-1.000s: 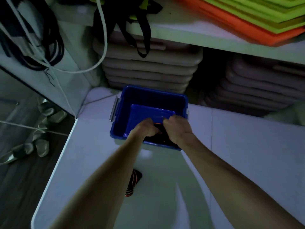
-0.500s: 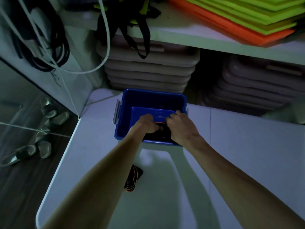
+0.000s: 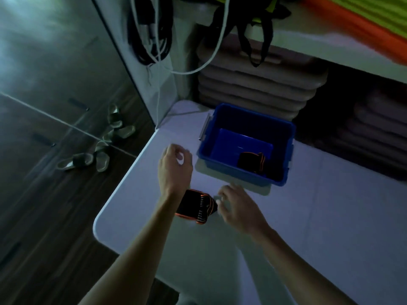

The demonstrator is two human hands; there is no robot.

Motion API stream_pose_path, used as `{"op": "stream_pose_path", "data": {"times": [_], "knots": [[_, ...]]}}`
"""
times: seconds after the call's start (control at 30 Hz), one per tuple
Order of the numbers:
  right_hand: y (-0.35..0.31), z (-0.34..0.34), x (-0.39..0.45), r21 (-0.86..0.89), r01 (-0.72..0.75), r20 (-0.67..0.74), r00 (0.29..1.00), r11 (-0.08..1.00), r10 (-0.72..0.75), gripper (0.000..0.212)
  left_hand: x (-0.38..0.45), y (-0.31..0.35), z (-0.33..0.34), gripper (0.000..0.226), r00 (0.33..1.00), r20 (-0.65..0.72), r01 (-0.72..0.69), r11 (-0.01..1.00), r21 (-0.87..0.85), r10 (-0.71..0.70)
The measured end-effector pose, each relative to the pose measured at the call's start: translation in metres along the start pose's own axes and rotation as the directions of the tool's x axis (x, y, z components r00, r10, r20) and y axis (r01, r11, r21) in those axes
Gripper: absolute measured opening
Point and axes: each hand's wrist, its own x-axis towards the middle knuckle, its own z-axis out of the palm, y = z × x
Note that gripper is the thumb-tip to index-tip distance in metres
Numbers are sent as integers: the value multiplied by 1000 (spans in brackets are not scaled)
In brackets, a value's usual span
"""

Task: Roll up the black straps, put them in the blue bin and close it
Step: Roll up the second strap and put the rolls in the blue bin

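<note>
The blue bin [image 3: 222, 126] stands open on the white table [image 3: 330, 216], near its back left corner. A rolled black strap with orange edging [image 3: 253, 161] lies inside, at the bin's near right. A second black and orange strap [image 3: 197, 208] lies flat on the table in front of the bin, partly hidden by my left forearm. My left hand [image 3: 175, 166] hovers left of the bin, fingers loosely curled and holding nothing. My right hand [image 3: 236, 205] is just right of the table strap, fingers spread, fingertips at its edge. I see no lid.
Stacked grey mats [image 3: 253, 84] fill the shelf behind the bin. Black straps [image 3: 255, 40] and a white cord [image 3: 218, 51] hang above. Orange and green mats [image 3: 363, 25] lie on the upper shelf. Several sandals [image 3: 99, 148] sit on the dark floor to the left.
Both hands have come out of the bin, leaving the rolled strap inside, and moved back toward the strap on the table. The camera has swung left.
</note>
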Motion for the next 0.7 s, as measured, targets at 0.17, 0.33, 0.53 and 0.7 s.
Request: {"op": "stream_pose_path", "data": {"times": [0.17,0.33,0.53,0.7], "knots": [[-3,51,15,134,-375,200,917,917,346,64,-31,-81,1,35,828,355,343,893,292,-434],[-13,61,29,172,-424,198,899,889,390,32,-49,-82,5,36,709,522,397,881,258,-473],[-40,11,24,345,-321,71,946,882,317,23,-36,-42,-14,28,779,508,394,917,58,-367],[-55,-69,27,519,-173,-105,959,837,263,21,-4,32,-22,27,873,464,242,960,-141,-152]]}}
